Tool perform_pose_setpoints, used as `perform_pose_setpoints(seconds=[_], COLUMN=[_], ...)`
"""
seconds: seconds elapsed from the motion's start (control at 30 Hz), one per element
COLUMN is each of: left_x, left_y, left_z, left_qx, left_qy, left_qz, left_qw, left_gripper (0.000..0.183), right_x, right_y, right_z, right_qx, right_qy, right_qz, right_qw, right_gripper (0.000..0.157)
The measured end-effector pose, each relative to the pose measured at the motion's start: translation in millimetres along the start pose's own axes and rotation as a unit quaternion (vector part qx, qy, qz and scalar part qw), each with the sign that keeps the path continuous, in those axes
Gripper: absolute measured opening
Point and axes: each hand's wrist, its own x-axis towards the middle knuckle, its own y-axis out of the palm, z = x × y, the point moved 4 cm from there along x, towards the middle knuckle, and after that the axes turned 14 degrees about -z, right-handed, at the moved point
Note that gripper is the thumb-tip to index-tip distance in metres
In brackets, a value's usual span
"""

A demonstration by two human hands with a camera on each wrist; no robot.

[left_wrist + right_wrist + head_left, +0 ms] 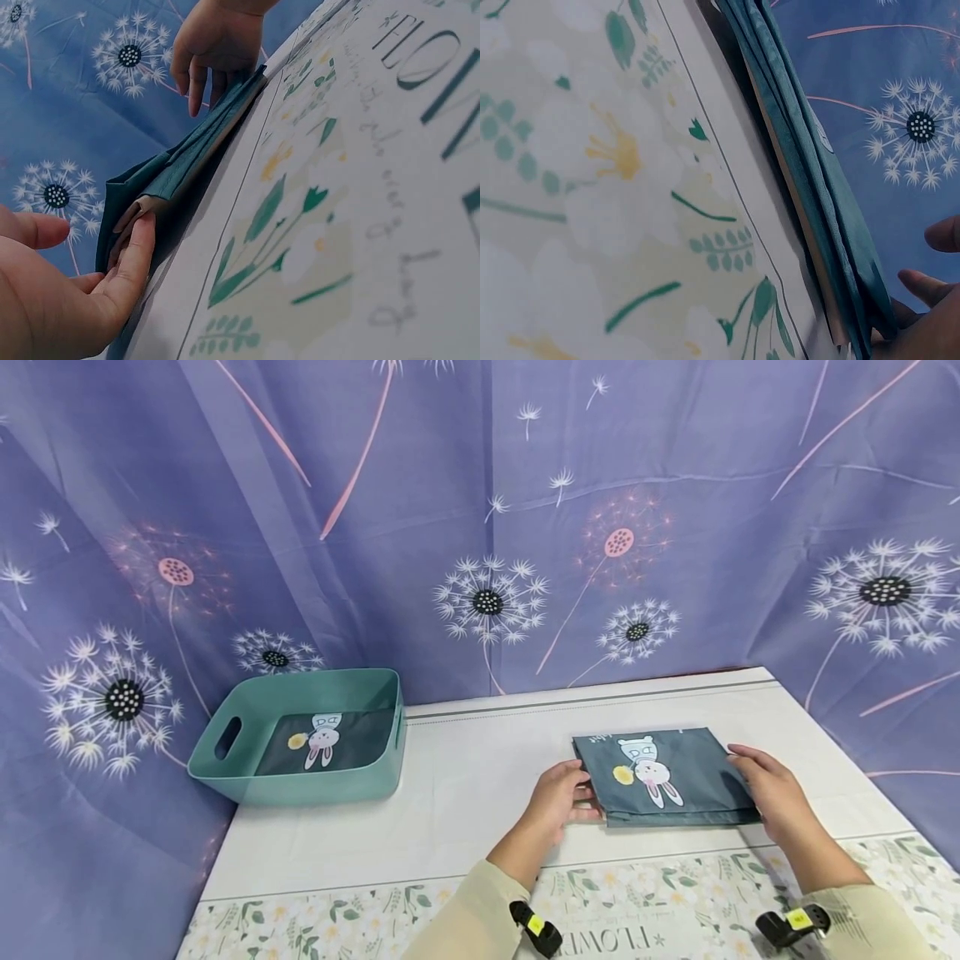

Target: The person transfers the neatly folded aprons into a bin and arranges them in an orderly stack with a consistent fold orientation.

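We find the folded cloth [701,772] right of the basket [322,789]. Left hand [553,802] on its basket-side edge, right hand [776,792] opposite; fingers extended, neither clenched, presumably supporting both sides so folds stay together.

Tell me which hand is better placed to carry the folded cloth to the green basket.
Probably the left hand: it touches the folded cloth at the edge nearer the green basket, while the right hand is at the opposite edge.
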Motion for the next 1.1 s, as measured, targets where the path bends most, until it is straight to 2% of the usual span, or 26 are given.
perform_pose_setpoints(seconds=[0.17,0.43,0.7,0.83,1.1], left_x=[0.5,2.0,1.9,0.8,1.9], left_y=[-2.6,-10.3,-18.7,-22.7,-32.9], left_z=[-1.2,-1.4,-4.7,-6.7,-7.4], left_qx=[0.005,0.008,0.018,0.027,0.027], left_qy=[0.003,0.004,0.009,0.012,0.016], left_qz=[0.003,0.003,-0.001,0.000,0.005], left_qw=[1.0000,1.0000,0.9998,0.9996,0.9995], left_gripper=[0.048,0.048,0.048,0.047,0.047], right_x=[-1,-3,-5,-5,-7], right_y=[2.5,6.4,8.6,9.1,13.4], right_z=[2,2,4,4,7], right_qx=[0.009,-0.001,0.000,-0.007,0.007], right_qy=[0.007,-0.009,-0.020,-0.025,-0.032], right_qz=[0.009,0.004,0.050,0.064,0.083], right_qw=[1.000,1.000,0.999,0.998,0.996], right_gripper=[0.061,0.060,0.057,0.049,0.049])
